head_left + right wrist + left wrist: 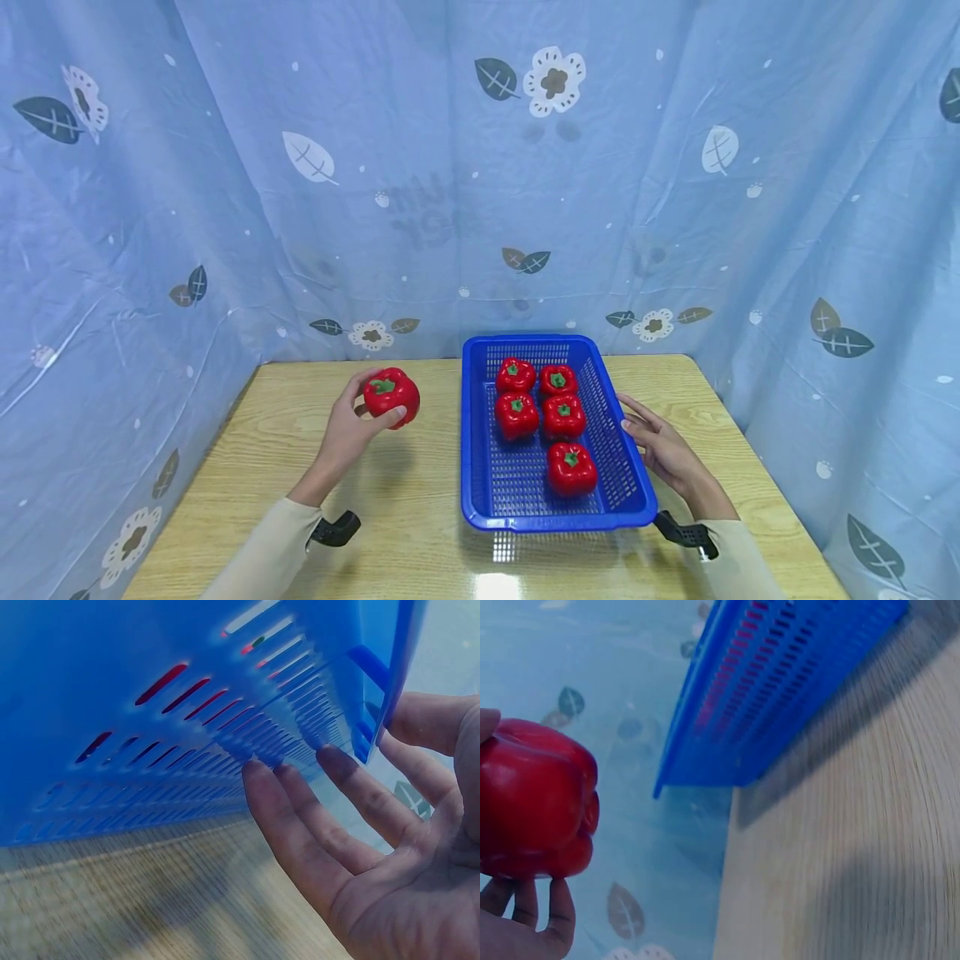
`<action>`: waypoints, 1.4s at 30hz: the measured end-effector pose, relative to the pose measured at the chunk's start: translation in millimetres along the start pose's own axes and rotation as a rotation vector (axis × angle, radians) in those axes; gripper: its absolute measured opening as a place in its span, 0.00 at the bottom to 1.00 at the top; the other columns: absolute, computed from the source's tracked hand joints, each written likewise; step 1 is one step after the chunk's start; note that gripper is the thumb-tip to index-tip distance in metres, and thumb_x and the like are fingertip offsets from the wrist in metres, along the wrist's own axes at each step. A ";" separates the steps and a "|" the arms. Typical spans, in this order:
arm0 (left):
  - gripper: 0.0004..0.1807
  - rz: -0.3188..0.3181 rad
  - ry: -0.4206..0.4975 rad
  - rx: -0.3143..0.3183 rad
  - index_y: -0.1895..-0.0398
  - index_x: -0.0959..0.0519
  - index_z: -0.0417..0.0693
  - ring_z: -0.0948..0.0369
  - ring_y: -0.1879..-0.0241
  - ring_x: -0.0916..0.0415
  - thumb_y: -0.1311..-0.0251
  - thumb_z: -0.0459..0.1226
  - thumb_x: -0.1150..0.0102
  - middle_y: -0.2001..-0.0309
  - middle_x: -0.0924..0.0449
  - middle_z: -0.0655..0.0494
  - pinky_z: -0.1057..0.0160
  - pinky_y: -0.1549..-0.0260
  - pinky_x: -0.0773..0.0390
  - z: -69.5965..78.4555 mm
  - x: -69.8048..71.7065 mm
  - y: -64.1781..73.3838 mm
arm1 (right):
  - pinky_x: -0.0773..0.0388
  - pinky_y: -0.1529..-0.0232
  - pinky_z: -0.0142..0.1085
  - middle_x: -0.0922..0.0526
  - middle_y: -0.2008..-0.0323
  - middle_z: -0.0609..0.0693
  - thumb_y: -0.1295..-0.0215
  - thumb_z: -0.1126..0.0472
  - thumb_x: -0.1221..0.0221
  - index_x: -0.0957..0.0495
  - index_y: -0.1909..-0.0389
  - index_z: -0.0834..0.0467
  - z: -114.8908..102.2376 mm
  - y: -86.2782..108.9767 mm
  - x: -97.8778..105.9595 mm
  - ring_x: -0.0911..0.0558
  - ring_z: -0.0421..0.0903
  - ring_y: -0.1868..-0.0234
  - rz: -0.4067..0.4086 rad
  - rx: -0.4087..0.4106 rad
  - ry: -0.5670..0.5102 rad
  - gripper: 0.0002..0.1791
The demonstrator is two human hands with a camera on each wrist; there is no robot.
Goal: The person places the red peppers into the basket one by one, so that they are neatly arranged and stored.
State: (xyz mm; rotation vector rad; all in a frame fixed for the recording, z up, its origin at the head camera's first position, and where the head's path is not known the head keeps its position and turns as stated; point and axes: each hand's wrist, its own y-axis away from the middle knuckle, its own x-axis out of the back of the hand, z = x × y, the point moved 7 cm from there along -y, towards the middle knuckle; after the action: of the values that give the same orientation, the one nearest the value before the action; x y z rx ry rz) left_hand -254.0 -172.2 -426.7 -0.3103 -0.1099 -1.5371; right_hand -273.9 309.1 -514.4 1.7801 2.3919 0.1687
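Note:
My left hand (357, 423) holds a red bell pepper (397, 392) above the table, thumb across its front and fingers around the far side. In the left wrist view this bell pepper (536, 799) fills the left edge, fingertips below it. Right of it stands a blue plastic basket (467, 450) with several red bell peppers (572, 469) inside, green stems up. At the basket's right side my right hand (671, 454) holds the rim. The right wrist view shows the thumb at the rim and other fingertips (259, 774) against the slotted wall beneath.
A light wooden table (285, 417) lies under everything. Blue curtains (420, 167) with leaf and flower prints enclose the back and both sides. Black bands (335, 528) are worn on the wrists.

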 end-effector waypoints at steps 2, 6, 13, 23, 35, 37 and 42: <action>0.38 -0.014 0.004 -0.019 0.32 0.37 0.55 0.50 0.37 0.35 0.46 0.40 0.30 0.34 0.35 0.52 0.65 0.55 0.19 5.9 -3.7 2.1 | 0.16 0.51 0.44 0.20 0.43 0.38 0.25 0.54 0.49 0.51 0.22 0.45 -0.1 0.5 -0.3 0.16 0.44 0.46 0.003 0.000 -0.003 0.35; 0.37 -0.039 0.007 -0.035 0.33 0.35 0.56 0.48 0.39 0.33 0.46 0.39 0.30 0.35 0.33 0.52 0.61 0.55 0.17 15.3 -11.6 6.1 | 0.16 0.51 0.44 0.20 0.44 0.38 0.25 0.54 0.49 0.51 0.22 0.45 -1.3 1.5 -1.1 0.16 0.44 0.47 0.002 0.004 -0.005 0.35; 0.38 -0.065 0.022 -0.015 0.33 0.34 0.60 0.47 0.38 0.33 0.48 0.40 0.28 0.35 0.33 0.53 0.56 0.54 0.15 25.6 -25.1 12.3 | 0.15 0.51 0.43 0.20 0.44 0.37 0.24 0.55 0.50 0.52 0.22 0.46 -2.7 2.4 -1.7 0.16 0.43 0.47 -0.010 0.013 -0.009 0.34; 0.38 -0.102 0.049 -0.028 0.33 0.34 0.60 0.46 0.39 0.31 0.48 0.42 0.28 0.36 0.32 0.53 0.57 0.57 0.14 41.1 -46.2 16.7 | 0.15 0.52 0.44 0.20 0.43 0.39 0.25 0.56 0.50 0.52 0.22 0.47 -4.0 3.3 -1.8 0.15 0.44 0.47 -0.011 0.021 -0.020 0.35; 0.38 -0.200 0.049 -0.051 0.33 0.34 0.59 0.48 0.40 0.29 0.48 0.42 0.28 0.36 0.31 0.53 0.58 0.55 0.15 65.0 -79.4 19.5 | 0.15 0.52 0.44 0.19 0.44 0.37 0.24 0.56 0.50 0.52 0.22 0.47 -3.5 3.4 -2.0 0.15 0.44 0.47 -0.019 0.026 -0.026 0.34; 0.38 -0.213 0.036 -0.057 0.33 0.34 0.60 0.48 0.40 0.29 0.48 0.42 0.28 0.36 0.31 0.54 0.58 0.54 0.15 67.2 -85.0 19.9 | 0.15 0.52 0.44 0.19 0.44 0.37 0.24 0.56 0.50 0.52 0.22 0.47 -3.5 3.4 -2.1 0.15 0.44 0.48 -0.020 0.026 -0.027 0.34; 0.39 -0.241 0.029 -0.051 0.33 0.33 0.61 0.46 0.39 0.30 0.50 0.42 0.26 0.35 0.31 0.55 0.56 0.55 0.15 67.9 -99.4 20.2 | 0.15 0.51 0.44 0.20 0.44 0.37 0.24 0.56 0.50 0.52 0.22 0.47 -3.4 2.9 -1.8 0.15 0.44 0.47 -0.014 0.019 -0.017 0.34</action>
State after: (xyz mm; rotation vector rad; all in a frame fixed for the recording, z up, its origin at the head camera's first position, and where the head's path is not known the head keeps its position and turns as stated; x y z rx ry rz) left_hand -229.4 -58.3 -390.5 -0.3238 -0.0882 -1.7844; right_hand -271.4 308.2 -510.5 1.7658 2.4015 0.1288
